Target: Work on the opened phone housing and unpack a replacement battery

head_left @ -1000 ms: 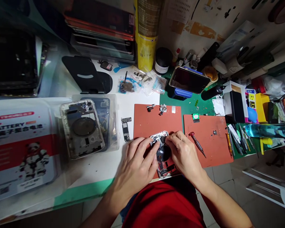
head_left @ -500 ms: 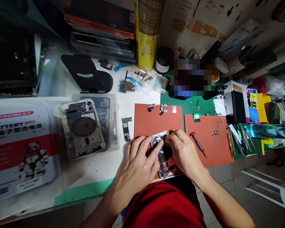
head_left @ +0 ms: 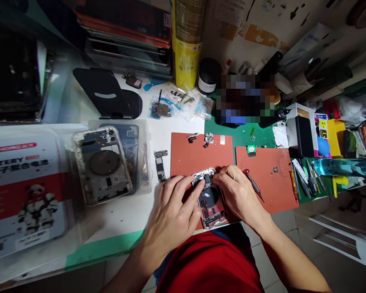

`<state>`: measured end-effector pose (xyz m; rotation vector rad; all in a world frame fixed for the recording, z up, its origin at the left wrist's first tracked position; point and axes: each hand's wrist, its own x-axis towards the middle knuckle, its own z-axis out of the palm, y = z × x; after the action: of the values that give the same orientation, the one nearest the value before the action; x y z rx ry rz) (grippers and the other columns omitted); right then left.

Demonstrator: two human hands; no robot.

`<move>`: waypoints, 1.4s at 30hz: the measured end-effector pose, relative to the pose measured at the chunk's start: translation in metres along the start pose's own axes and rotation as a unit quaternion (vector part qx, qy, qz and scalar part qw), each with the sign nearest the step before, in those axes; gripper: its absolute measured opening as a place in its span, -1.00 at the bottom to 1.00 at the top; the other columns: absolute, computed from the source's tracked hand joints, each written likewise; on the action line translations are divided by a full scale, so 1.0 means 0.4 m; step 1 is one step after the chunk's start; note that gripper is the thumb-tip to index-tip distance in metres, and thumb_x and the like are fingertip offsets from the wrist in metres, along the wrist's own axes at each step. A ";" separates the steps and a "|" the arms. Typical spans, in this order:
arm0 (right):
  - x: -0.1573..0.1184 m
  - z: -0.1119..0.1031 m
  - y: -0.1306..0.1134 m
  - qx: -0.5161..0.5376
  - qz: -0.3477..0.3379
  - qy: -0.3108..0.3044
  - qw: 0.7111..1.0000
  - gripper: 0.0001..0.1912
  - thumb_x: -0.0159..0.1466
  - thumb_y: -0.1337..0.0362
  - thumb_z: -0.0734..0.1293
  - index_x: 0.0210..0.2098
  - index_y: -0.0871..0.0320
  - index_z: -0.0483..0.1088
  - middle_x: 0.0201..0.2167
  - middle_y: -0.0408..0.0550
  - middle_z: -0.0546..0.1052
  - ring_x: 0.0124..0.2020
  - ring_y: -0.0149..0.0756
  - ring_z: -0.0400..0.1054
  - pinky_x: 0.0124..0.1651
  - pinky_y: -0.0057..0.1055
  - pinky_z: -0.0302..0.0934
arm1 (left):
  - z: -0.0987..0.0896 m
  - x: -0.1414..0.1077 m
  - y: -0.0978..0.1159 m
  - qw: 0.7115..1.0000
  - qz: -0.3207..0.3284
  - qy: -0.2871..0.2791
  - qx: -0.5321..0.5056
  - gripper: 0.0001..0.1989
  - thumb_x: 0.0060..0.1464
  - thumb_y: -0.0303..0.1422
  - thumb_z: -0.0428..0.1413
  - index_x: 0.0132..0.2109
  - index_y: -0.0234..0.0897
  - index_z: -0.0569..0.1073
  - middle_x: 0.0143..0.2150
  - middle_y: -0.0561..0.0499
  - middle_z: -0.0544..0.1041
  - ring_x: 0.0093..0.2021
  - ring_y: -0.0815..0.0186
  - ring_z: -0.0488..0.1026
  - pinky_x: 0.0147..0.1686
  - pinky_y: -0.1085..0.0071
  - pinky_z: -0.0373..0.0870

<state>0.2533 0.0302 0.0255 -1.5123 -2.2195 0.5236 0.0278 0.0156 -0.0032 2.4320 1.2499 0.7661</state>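
An opened smartphone housing [head_left: 210, 197] lies on the orange mat, with a round dark wireless charging coil in its middle and small boards near its lower end. My left hand [head_left: 178, 203] curls along the housing's left side, its fingertips pressing on small parts at the upper end. At the upper right edge, my right hand [head_left: 236, 191] has thumb and index finger pinched together. Whatever sits between those right fingertips is too small or hidden to make out. A screwdriver [head_left: 253, 185] with a red cap rests just right of my right hand.
Camera modules [head_left: 209, 139] lie on the orange mat [head_left: 183, 158] beyond the phone. A logic board [head_left: 161, 166] and a second phone housing [head_left: 102, 167] are to the left. Pens and tools [head_left: 306, 177] crowd the right. A yellow can [head_left: 186, 61] stands behind.
The view has shifted slightly. My hands have parted a little, showing more of the housing's middle and lower end. Both stay at its upper part.
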 end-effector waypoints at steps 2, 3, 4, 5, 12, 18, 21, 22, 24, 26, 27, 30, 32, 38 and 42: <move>0.001 0.000 0.000 0.010 -0.002 0.002 1.000 -0.79 0.54 0.44 0.24 -0.06 0.21 0.53 -0.21 0.04 0.48 -0.16 -0.19 0.42 -0.13 -0.28 0.40 | 0.001 0.000 0.000 1.000 0.001 -0.003 0.000 -0.49 0.26 -0.57 0.11 0.33 -0.36 0.51 0.23 -0.33 0.50 0.22 -0.14 0.38 0.18 -0.13 0.40; 0.000 0.000 -0.001 0.008 -0.001 0.003 1.000 -0.79 0.54 0.44 0.24 -0.06 0.21 0.54 -0.21 0.05 0.49 -0.16 -0.19 0.42 -0.12 -0.27 0.40 | 0.001 -0.001 0.000 1.000 0.002 -0.006 0.001 -0.49 0.26 -0.57 0.11 0.33 -0.35 0.51 0.23 -0.33 0.50 0.22 -0.15 0.38 0.18 -0.13 0.40; 0.000 0.000 -0.001 0.005 0.002 0.003 1.000 -0.78 0.55 0.44 0.24 -0.06 0.22 0.54 -0.22 0.05 0.49 -0.17 -0.18 0.41 -0.13 -0.26 0.40 | 0.002 -0.001 0.000 1.000 0.003 -0.011 0.003 -0.49 0.27 -0.56 0.12 0.33 -0.33 0.51 0.24 -0.33 0.49 0.23 -0.15 0.38 0.17 -0.14 0.40; -0.001 0.001 -0.002 0.003 0.004 0.003 1.000 -0.78 0.55 0.43 0.24 -0.06 0.22 0.54 -0.22 0.05 0.49 -0.18 -0.19 0.41 -0.14 -0.26 0.40 | 0.003 -0.001 0.000 1.000 0.003 -0.017 0.005 -0.49 0.27 -0.54 0.12 0.33 -0.30 0.51 0.26 -0.32 0.49 0.23 -0.16 0.37 0.17 -0.15 0.40; -0.005 -0.003 -0.007 0.031 0.031 0.000 0.999 -0.78 0.54 0.42 0.24 -0.03 0.17 0.54 -0.20 0.05 0.48 -0.19 -0.19 0.43 -0.13 -0.26 0.43 | 0.006 0.001 0.007 0.998 -0.007 -0.056 0.040 -0.42 0.28 -0.45 0.14 0.41 -0.15 0.46 0.33 -0.31 0.43 0.29 -0.20 0.34 0.19 -0.18 0.37; -0.004 -0.002 -0.019 0.060 0.101 0.020 0.993 -0.86 0.52 0.40 0.29 -0.07 0.13 0.51 -0.19 0.00 0.49 -0.23 -0.22 0.44 -0.15 -0.28 0.39 | 0.011 0.006 0.009 0.996 -0.012 -0.065 0.055 -0.44 0.29 -0.41 0.14 0.40 -0.11 0.48 0.31 -0.31 0.43 0.28 -0.19 0.32 0.18 -0.18 0.36; -0.001 0.002 -0.026 0.072 0.135 0.034 0.988 -0.89 0.51 0.39 0.32 -0.11 0.11 0.50 -0.20 -0.03 0.51 -0.22 -0.24 0.46 -0.16 -0.31 0.37 | 0.011 0.007 0.008 0.996 -0.009 -0.064 0.062 -0.43 0.28 -0.40 0.15 0.41 -0.11 0.48 0.27 -0.32 0.42 0.27 -0.20 0.32 0.17 -0.17 0.35; 0.000 0.003 -0.028 0.073 0.143 0.037 0.986 -0.90 0.50 0.39 0.33 -0.12 0.10 0.49 -0.20 -0.04 0.52 -0.22 -0.24 0.47 -0.15 -0.32 0.36 | 0.011 0.007 0.008 0.996 -0.009 -0.064 0.064 -0.43 0.28 -0.40 0.15 0.41 -0.11 0.48 0.27 -0.32 0.42 0.27 -0.19 0.32 0.18 -0.17 0.35; 0.001 0.004 -0.030 0.073 0.154 0.041 0.985 -0.91 0.49 0.39 0.35 -0.15 0.10 0.48 -0.22 -0.05 0.53 -0.24 -0.25 0.48 -0.16 -0.33 0.36 | 0.009 0.007 0.009 0.996 -0.010 -0.064 0.065 -0.43 0.27 -0.41 0.15 0.41 -0.11 0.48 0.26 -0.32 0.42 0.26 -0.19 0.32 0.18 -0.16 0.34; 0.002 0.003 -0.032 0.072 0.159 0.044 0.984 -0.92 0.48 0.38 0.35 -0.16 0.09 0.48 -0.22 -0.06 0.54 -0.24 -0.24 0.48 -0.16 -0.33 0.35 | 0.007 0.005 0.009 0.996 -0.009 -0.063 0.064 -0.42 0.27 -0.41 0.15 0.41 -0.11 0.48 0.26 -0.31 0.42 0.26 -0.18 0.32 0.19 -0.15 0.33; 0.002 0.001 -0.033 0.072 0.162 0.047 0.983 -0.92 0.48 0.37 0.35 -0.16 0.09 0.48 -0.22 -0.05 0.54 -0.23 -0.24 0.49 -0.16 -0.32 0.35 | 0.006 0.004 0.009 0.996 -0.007 -0.062 0.063 -0.41 0.26 -0.42 0.15 0.41 -0.12 0.48 0.26 -0.32 0.42 0.26 -0.19 0.32 0.19 -0.15 0.33; 0.000 -0.004 -0.034 0.070 0.179 0.064 0.979 -0.90 0.49 0.36 0.33 -0.18 0.08 0.48 -0.23 -0.06 0.56 -0.24 -0.24 0.50 -0.15 -0.32 0.36 | 0.005 0.001 0.006 0.997 -0.005 -0.054 0.054 -0.41 0.24 -0.46 0.14 0.40 -0.15 0.49 0.26 -0.33 0.41 0.26 -0.20 0.32 0.19 -0.16 0.32; -0.001 -0.008 -0.034 0.072 0.196 0.079 0.975 -0.88 0.49 0.35 0.33 -0.20 0.07 0.48 -0.25 -0.07 0.58 -0.25 -0.24 0.51 -0.16 -0.32 0.37 | 0.005 0.000 0.005 0.998 -0.004 -0.047 0.050 -0.41 0.23 -0.47 0.14 0.39 -0.16 0.50 0.25 -0.34 0.41 0.25 -0.20 0.32 0.18 -0.16 0.32; 0.002 -0.006 -0.038 0.106 0.227 0.080 0.965 -0.92 0.44 0.33 0.38 -0.22 0.07 0.51 -0.23 -0.07 0.64 -0.24 -0.23 0.56 -0.13 -0.31 0.40 | 0.007 0.007 0.007 0.997 -0.004 -0.057 0.053 -0.42 0.24 -0.46 0.14 0.38 -0.15 0.51 0.26 -0.34 0.41 0.24 -0.21 0.33 0.16 -0.17 0.32; -0.001 -0.007 -0.042 0.110 0.240 0.080 0.961 -0.90 0.46 0.32 0.37 -0.21 0.08 0.52 -0.22 -0.07 0.65 -0.25 -0.24 0.56 -0.14 -0.31 0.38 | 0.004 0.008 0.010 0.996 -0.005 -0.062 0.060 -0.43 0.25 -0.47 0.13 0.37 -0.15 0.52 0.26 -0.35 0.42 0.25 -0.22 0.33 0.14 -0.19 0.33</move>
<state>0.2416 0.0242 0.0364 -1.8950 -1.6084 0.7341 0.0331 0.0160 -0.0017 2.5221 1.2923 0.5421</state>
